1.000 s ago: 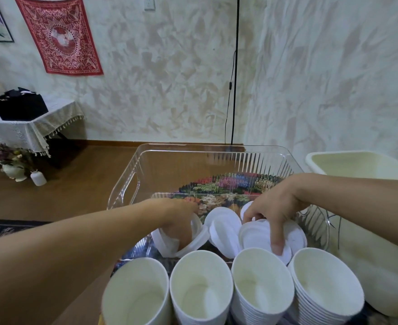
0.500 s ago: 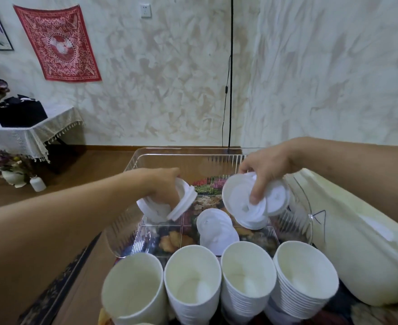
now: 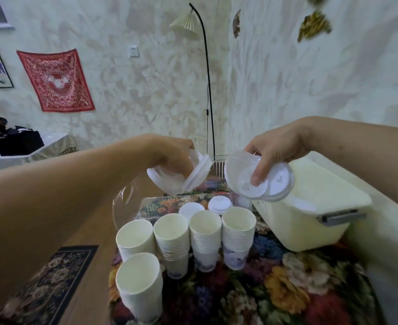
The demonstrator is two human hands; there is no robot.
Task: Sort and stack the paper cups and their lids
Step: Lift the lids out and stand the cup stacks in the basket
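Above our flowered bench (image 3: 275, 285) and cup stacks (image 3: 216, 238), our left hand (image 3: 170, 153) grips lids (image 3: 181, 177); our right hand (image 3: 275, 146) pinches more lids (image 3: 247, 181).

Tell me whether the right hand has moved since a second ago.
Yes. The right hand rose out of the clear bin, lifting lids above it.

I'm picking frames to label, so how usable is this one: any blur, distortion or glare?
Head view: wide-angle bending bows the walls and lamp pole; motion blur smears the edges, especially the floral cloth and wall ornaments. The cup stacks stay fairly sharp; the lids in the right hand look soft. Lighting is even, with no strong glare.
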